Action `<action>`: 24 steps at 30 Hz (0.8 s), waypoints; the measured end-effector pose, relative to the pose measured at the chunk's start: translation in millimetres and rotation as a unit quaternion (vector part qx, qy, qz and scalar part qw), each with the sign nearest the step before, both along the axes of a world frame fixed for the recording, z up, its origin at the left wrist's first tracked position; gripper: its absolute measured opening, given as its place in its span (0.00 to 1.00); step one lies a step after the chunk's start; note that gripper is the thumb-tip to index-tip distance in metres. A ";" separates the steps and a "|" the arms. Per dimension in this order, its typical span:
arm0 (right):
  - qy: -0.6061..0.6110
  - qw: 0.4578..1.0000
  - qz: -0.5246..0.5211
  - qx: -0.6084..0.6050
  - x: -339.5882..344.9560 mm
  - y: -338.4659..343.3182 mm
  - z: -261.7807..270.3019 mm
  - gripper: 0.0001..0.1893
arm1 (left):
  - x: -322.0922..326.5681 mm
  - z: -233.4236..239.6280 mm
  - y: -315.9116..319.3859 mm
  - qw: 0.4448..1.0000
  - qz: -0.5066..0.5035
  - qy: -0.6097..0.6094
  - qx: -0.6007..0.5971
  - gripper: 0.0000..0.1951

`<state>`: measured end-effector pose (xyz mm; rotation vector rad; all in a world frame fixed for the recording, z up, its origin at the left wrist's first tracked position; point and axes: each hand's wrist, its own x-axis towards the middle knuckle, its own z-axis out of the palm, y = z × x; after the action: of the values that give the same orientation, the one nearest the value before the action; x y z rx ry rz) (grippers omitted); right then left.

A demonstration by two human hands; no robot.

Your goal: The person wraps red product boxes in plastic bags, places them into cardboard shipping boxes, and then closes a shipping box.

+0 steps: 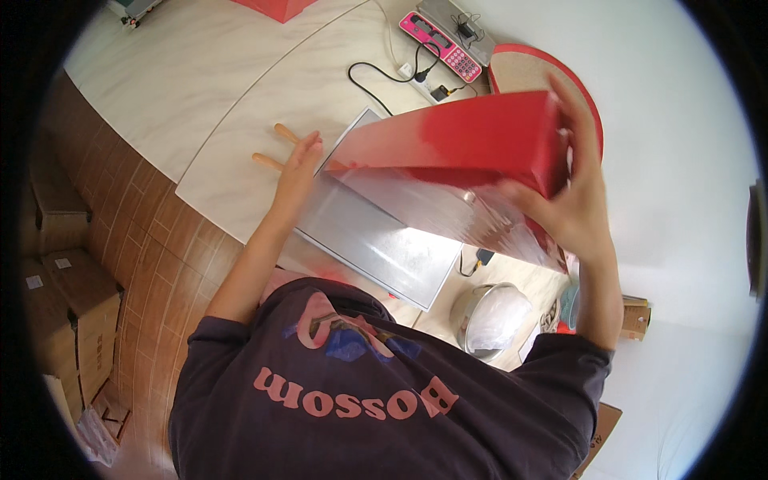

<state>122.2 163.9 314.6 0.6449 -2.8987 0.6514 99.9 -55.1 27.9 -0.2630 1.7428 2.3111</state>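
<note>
My right hand (573,198) grips the far right end of a long red box (492,135), fingers over its end and thumb on the near edge. The box is tilted above a flat silver metal plate (384,240). Its near side looks shiny and see-through, blurred by motion. My left hand (305,153) is raised beside the left end of the box, fingers extended and holding nothing. Close to it, two light wooden handles (267,161) lie on the pale marbled table (240,120); what they belong to is hidden.
Beyond the box are a pink device with a keypad (441,45), a power strip (423,84) with black cables and a red-rimmed round item (528,60). A metal pot (471,312) with white plastic stands near my right side. Cardboard boxes (78,288) stand on the floor at left.
</note>
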 end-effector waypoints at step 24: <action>-0.140 0.922 -0.207 -0.294 161.3 187.7 -160.5 0.63 | -17.2 76.8 46.2 0.974 -0.144 0.175 0.005 0.43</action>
<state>283.5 351.6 154.1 -0.1443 -2.6881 1.5412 82.7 -8.9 104.6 0.3999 1.7768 2.2479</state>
